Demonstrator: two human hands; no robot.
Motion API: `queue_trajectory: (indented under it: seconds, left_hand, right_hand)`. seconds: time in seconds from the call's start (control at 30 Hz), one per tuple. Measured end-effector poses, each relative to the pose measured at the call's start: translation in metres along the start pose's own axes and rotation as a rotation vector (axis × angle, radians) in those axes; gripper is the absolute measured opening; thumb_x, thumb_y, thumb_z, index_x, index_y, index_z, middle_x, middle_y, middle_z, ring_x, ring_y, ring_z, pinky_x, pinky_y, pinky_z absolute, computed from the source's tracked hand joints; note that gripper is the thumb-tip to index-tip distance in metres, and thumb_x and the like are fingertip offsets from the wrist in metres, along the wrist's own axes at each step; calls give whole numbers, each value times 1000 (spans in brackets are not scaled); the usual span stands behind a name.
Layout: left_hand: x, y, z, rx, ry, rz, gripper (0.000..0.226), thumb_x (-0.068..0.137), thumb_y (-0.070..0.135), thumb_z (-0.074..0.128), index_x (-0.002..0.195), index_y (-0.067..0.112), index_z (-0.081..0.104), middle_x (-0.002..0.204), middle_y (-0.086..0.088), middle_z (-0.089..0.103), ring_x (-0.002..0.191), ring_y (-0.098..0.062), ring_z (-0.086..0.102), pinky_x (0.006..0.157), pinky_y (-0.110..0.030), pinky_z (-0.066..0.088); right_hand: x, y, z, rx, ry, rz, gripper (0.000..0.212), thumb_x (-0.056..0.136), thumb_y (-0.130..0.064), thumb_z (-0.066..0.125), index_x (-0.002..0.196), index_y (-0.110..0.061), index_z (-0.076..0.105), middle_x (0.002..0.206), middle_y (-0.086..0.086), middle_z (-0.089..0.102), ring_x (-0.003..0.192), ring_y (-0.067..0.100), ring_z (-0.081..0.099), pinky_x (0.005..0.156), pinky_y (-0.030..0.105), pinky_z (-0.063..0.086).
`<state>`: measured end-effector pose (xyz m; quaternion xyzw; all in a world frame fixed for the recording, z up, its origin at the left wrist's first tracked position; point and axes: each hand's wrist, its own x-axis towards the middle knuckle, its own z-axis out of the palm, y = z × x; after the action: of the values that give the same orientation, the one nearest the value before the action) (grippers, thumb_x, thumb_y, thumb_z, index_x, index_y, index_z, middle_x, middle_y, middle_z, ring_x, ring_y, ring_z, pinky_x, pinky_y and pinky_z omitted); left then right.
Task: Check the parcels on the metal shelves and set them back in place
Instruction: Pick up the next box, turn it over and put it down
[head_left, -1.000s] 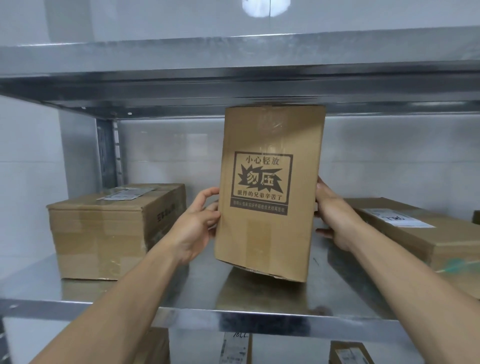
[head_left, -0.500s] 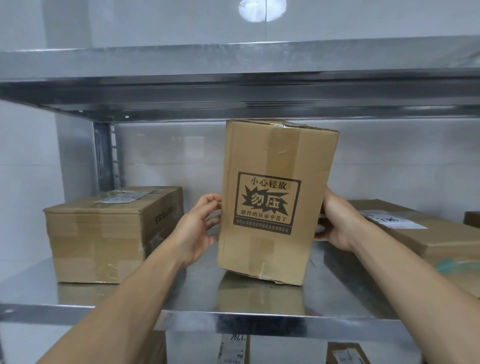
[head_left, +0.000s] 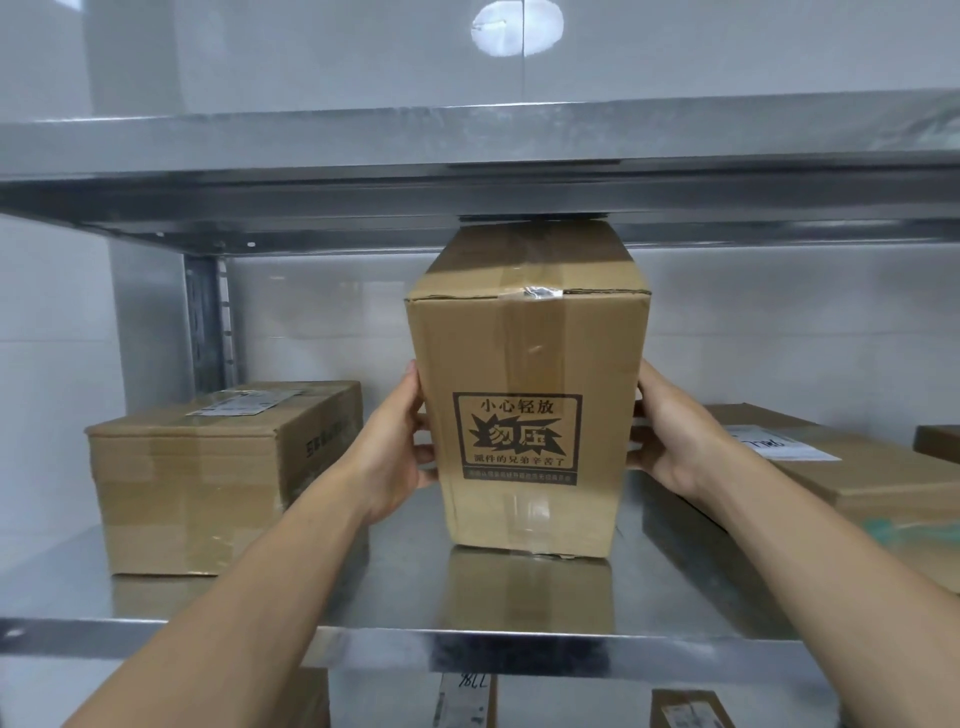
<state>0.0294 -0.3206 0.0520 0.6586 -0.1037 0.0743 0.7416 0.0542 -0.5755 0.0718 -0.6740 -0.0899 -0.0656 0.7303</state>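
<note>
parcel: matt cardboard, glossy tape | shelf: shiny reflective metal

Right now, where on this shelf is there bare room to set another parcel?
Bare metal between the left carton and the tall printed carton, and the strip along the shelf front. Crowded right: the right hand fills the gap to the flat labelled carton.

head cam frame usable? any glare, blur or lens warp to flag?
Head view: usable. A bright round glare patch sits on the wall up top. The tape on the tall box glints. The steel shelf mirrors that box. The upper shelf edge bows slightly from the wide lens. The box print is sharp.
</note>
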Motion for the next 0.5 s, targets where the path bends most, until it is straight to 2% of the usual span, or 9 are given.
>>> queue_trajectory:
  seconds: [0.07,0.2,0.37,0.43,0.5]
  left_hand:
    - [0,0,1,10,4,-4,60,98,73,32,118,34,74,126,-16,67,109,-38,70,99,-57,54]
    - [-1,2,4,45,18,-1,63,97,74,34,117,29,74,121,-16,70,107,-37,70,98,-56,54]
    - [-2,5,7,79,23,-14,59,98,72,38,123,29,70,116,-14,68,108,-38,69,99,-54,54]
    - [-2,3,7,62,33,-24,60,98,72,39,117,27,73,121,-18,66,117,-42,64,102,-55,53]
    - [-2,2,8,48,44,-30,64,97,74,37,117,26,74,129,-20,64,122,-42,61,104,-56,51]
  right_hand:
    - [-1,0,-1,27,5,14,41,100,-67,47,112,-32,63,77,1,69,78,23,66,58,35,55]
    - [-5,-1,3,7,-3,-17,39,101,-64,46,83,-33,61,57,-8,64,69,19,59,58,33,50]
    - [-9,0,7,72,6,-19,52,99,-63,49,69,-26,69,60,-3,59,60,15,54,65,33,43]
    - [-9,2,8,84,4,-18,53,100,-63,48,71,-24,71,59,-3,61,63,16,53,67,33,42]
    - [-8,5,8,68,-9,-27,49,102,-61,44,81,-25,69,59,-4,62,65,16,54,68,33,43]
